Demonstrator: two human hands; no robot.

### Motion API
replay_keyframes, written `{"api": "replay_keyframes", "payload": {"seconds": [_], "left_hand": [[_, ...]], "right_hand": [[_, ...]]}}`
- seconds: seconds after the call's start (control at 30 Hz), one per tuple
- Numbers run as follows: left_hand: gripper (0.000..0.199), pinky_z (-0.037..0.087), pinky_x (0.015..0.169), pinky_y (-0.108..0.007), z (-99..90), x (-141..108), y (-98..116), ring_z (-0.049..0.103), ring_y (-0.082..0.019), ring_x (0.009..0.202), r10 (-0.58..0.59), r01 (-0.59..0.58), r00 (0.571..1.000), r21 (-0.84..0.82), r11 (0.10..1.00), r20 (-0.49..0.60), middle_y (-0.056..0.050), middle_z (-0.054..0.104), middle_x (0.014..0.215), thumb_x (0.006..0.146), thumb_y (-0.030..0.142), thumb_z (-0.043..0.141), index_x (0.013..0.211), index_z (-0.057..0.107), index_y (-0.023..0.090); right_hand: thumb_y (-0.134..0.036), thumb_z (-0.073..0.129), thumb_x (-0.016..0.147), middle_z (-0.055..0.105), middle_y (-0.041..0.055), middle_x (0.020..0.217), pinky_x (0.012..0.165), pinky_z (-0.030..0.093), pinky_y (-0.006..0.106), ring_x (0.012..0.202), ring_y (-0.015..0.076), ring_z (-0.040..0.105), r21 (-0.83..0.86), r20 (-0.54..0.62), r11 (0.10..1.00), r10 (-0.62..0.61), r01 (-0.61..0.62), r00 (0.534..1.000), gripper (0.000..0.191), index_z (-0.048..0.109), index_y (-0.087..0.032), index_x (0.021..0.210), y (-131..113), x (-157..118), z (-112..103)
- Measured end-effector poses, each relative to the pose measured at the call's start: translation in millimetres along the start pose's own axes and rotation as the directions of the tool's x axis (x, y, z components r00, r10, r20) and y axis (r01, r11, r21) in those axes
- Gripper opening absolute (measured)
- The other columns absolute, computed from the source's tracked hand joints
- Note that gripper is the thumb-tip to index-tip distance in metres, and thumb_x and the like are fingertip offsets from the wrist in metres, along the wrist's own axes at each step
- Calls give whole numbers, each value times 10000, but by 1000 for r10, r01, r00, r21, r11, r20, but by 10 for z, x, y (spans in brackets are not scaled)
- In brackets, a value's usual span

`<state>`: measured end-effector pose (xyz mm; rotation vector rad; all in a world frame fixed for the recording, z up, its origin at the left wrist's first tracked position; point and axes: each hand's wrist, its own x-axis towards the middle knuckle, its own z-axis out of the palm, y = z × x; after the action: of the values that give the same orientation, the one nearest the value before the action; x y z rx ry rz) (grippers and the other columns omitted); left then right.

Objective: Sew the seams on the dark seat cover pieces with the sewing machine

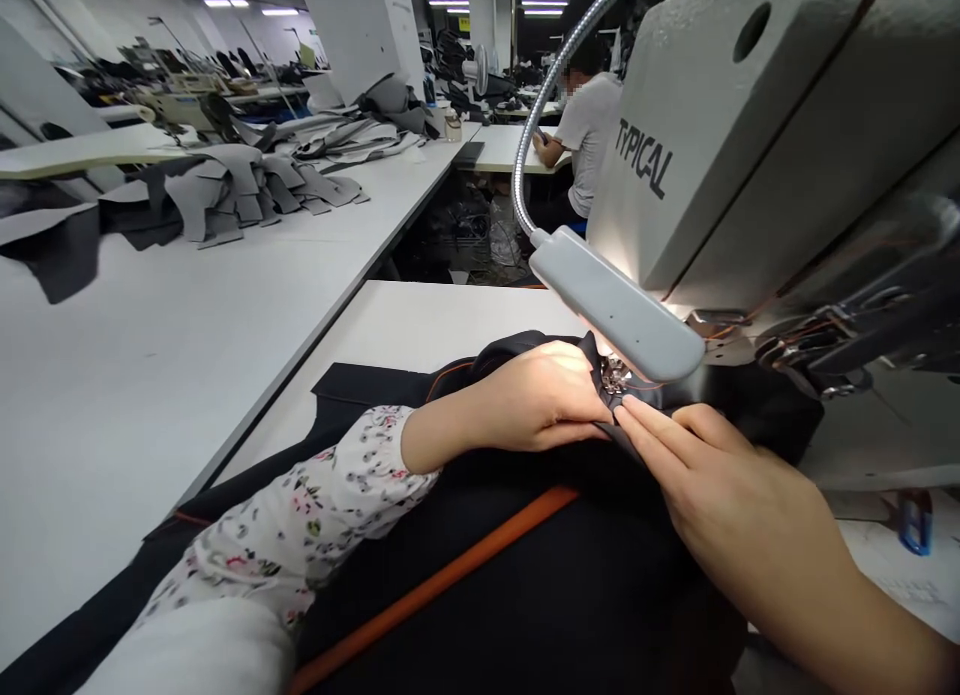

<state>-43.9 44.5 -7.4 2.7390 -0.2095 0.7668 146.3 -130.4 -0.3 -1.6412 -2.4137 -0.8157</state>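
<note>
Black fabric (465,505) lies under the left grip (555,393) and right grip (724,490).

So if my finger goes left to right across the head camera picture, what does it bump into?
Grey cloth pieces → the person's left hand → the person's right hand → a small blue thing.

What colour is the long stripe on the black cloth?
The stripe on the cloth is rusty orange, best seen in the head view.
</note>
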Motion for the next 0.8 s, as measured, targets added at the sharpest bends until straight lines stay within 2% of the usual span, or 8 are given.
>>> {"api": "replay_keyframes", "payload": {"seconds": [0.2,0.33,0.43,0.5,0.63,0.8], "left_hand": [[260,508,913,-342,66,-3,70,690,-204,933,-32,35,998,54,998,-50,-63,795,977,1076,289,539,1070,766,162],[243,506,924,-355,6,10,23,700,-214,958,-36,36,999,11,999,-37,-77,800,991,1060,280,568,1080,774,152],[195,502,985,-342,-56,28,-77,719,-191,984,-33,40,998,-139,990,49,-61,807,1060,1037,308,630,1090,775,189],[182,499,993,-342,-46,33,-105,725,-183,961,-31,37,999,-169,985,36,-55,808,1024,1033,304,641,1066,779,189],[249,498,952,-355,88,4,-3,715,-180,919,-49,43,993,-52,998,-109,-52,807,958,1076,289,545,1052,767,180],[260,463,1025,-382,214,-52,144,699,-164,907,-41,50,989,60,997,-139,-45,810,1041,1096,273,489,1090,729,173]], "right_hand": [[6,443,863,794,44,1077,426,452,334,811,202,649,-3,-70,1000,23,-23,997,496,736,-126,1241,79,59,38],[13,417,883,776,48,990,460,470,306,769,172,647,-28,-71,999,30,-32,997,486,757,-142,1194,135,74,67],[11,413,874,777,39,1037,470,475,299,809,175,660,5,-82,1000,15,-14,997,492,766,-140,1181,198,61,115],[13,426,861,774,32,1100,498,493,290,859,180,665,66,-89,998,10,-4,996,510,759,-144,1213,252,34,166],[20,443,861,746,5,1268,625,563,293,949,188,656,154,-68,988,22,-12,997,568,709,-173,1324,348,-38,275],[21,423,880,699,3,1382,748,591,337,1046,216,643,218,-26,976,22,-16,999,613,647,-183,1414,412,-92,367]]}}
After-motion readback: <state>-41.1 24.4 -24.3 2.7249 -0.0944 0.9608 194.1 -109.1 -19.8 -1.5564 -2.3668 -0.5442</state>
